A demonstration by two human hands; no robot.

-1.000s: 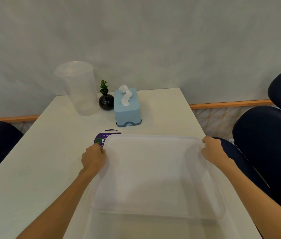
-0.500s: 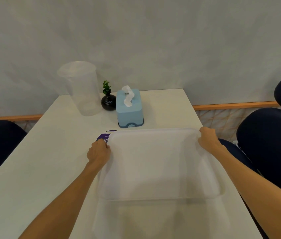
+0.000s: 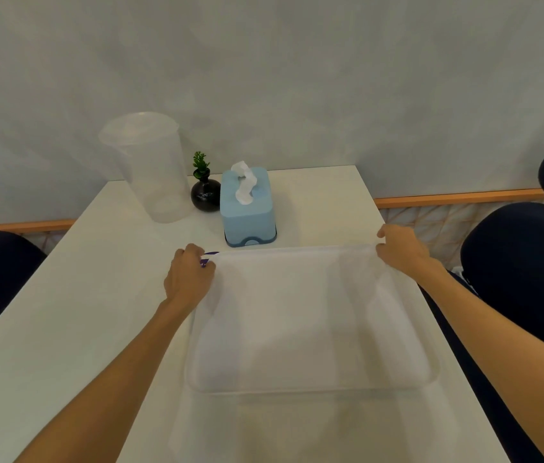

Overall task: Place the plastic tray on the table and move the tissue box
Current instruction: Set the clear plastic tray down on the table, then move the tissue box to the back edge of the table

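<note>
A clear plastic tray [image 3: 297, 329] lies over the near right part of the white table [image 3: 73, 312]. My left hand [image 3: 188, 277] grips its far left corner and my right hand [image 3: 400, 248] grips its far right corner. Whether the tray rests flat on the table or is held slightly above it, I cannot tell. Just beyond the tray's far edge stands a light blue tissue box [image 3: 247, 207] with a white tissue sticking out of its top.
A tall translucent plastic container [image 3: 148, 165] and a small black vase with a green plant [image 3: 204, 190] stand at the table's far left. A purple round sticker [image 3: 209, 257] peeks out under the tray. Dark chairs [image 3: 524, 262] flank the table.
Both hands have pushed the tray forward across the table, so its far edge now lies close to the tissue box and covers most of the purple sticker.
</note>
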